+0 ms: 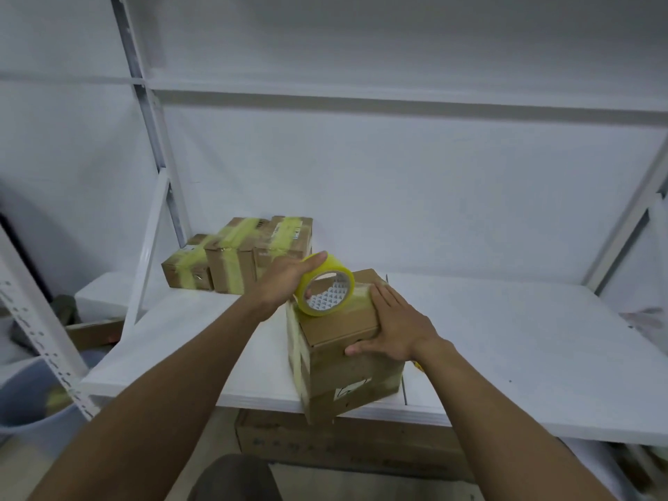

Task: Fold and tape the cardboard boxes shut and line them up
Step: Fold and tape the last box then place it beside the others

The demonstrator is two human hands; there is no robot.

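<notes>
Head view: the left hand [285, 280] grips the tape roll [341, 268] with curled fingers, on top of the box [339, 359]. The right hand [394, 329] lies on this box, fingers straight. The box stands at the front edge of the shelf [513, 341]; three taped boxes [235, 260] stand behind, at the left.

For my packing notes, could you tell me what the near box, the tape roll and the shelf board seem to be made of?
Near box: matte brown cardboard, dull faces and folded flap edges. Tape roll: glossy, translucent yellowish plastic film on a printed core, probably card. Shelf board: smooth matte white, perhaps painted or laminated, unclear which.
</notes>
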